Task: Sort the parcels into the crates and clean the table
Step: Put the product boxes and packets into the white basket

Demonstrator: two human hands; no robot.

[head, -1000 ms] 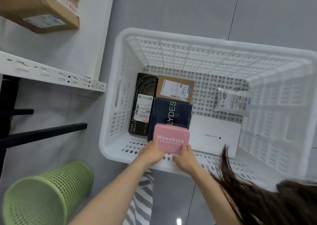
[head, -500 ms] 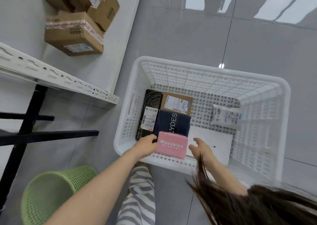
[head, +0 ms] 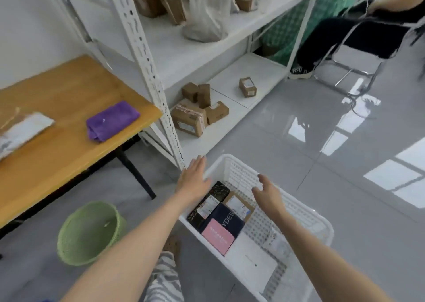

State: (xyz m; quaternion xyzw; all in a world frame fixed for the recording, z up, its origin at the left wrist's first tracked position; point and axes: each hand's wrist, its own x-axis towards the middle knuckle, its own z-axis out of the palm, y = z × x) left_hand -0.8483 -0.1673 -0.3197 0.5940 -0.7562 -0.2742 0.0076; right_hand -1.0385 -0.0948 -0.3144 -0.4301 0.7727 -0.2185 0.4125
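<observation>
The pink rectangular cardboard box (head: 218, 236) now lies in the white perforated plastic crate (head: 241, 170) on the floor, near the crate's near wall. It rests partly on the dark navy box (head: 227, 218) and sits just beside the flat white box (head: 250, 253). Half a second ago the left hand was still at its edge; now neither hand touches it. The grip of the left hand (head: 193, 179) is released, with straight fingers above the crate's far left corner. The grip of the right hand (head: 268, 194) is released too, its fingers loosely spread over the middle of the crate, and both hands have lifted clear. The black labelled box (head: 213, 198) and the small brown cardboard box (head: 239, 206) lie beyond the navy one. The view has swung up from the crate toward the left. It takes in the wooden worktop (head: 69, 99), where a folded purple cloth (head: 112, 121) and a pale flat mailer parcel (head: 23, 129) lie well apart. A green mesh waste bin (head: 89, 232) stands on the floor between the worktop and the crate. This placement looks finished. The mailer is probably next to sort, and the cloth suggests the wiping has not yet been done.
</observation>
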